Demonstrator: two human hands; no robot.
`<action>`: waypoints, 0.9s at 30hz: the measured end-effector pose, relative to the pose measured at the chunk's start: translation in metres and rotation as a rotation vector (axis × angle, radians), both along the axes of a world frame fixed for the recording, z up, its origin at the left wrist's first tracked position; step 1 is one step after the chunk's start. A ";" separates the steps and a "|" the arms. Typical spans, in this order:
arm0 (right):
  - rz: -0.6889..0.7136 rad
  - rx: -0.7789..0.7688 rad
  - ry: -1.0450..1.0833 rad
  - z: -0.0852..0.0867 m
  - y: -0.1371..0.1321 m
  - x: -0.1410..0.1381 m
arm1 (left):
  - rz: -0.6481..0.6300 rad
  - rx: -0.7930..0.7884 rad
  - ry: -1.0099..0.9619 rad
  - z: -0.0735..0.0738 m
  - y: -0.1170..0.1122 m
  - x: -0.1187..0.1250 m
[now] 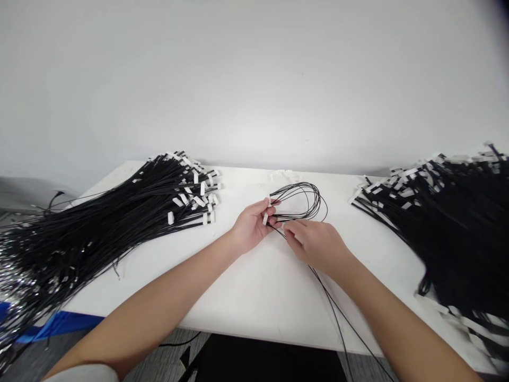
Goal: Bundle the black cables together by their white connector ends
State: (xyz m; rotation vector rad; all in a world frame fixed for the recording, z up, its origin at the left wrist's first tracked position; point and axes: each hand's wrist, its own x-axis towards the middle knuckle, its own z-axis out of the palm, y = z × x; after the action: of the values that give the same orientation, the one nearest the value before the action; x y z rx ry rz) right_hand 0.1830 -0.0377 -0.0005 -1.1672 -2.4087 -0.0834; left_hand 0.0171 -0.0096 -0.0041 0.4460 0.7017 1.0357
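Note:
Over the middle of the white table (pixel 246 286), my left hand (pixel 254 225) pinches a few thin black cables (pixel 302 204) at their white end tags, where they bend into a loop lying beyond my fingers. My right hand (pixel 316 244) is closed on the same cables just to the right, its fingertips touching the left hand's. The cables' free lengths run under my right wrist and hang off the table's near edge.
A large pile of black cables with white tags (pixel 119 217) fills the table's left side and spills past its edge. A second such pile (pixel 449 217) covers the right side. A few small white pieces (pixel 283 174) lie at the far edge by the grey wall.

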 end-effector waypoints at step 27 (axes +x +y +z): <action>-0.146 -1.005 0.599 0.012 0.001 -0.008 | -0.021 0.058 -0.045 0.003 -0.003 0.000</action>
State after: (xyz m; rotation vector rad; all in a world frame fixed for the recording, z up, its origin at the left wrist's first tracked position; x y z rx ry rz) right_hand 0.1747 -0.0367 0.0111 -1.4550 -1.7773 1.3548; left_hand 0.0167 -0.0127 -0.0009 0.4783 0.6269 1.0452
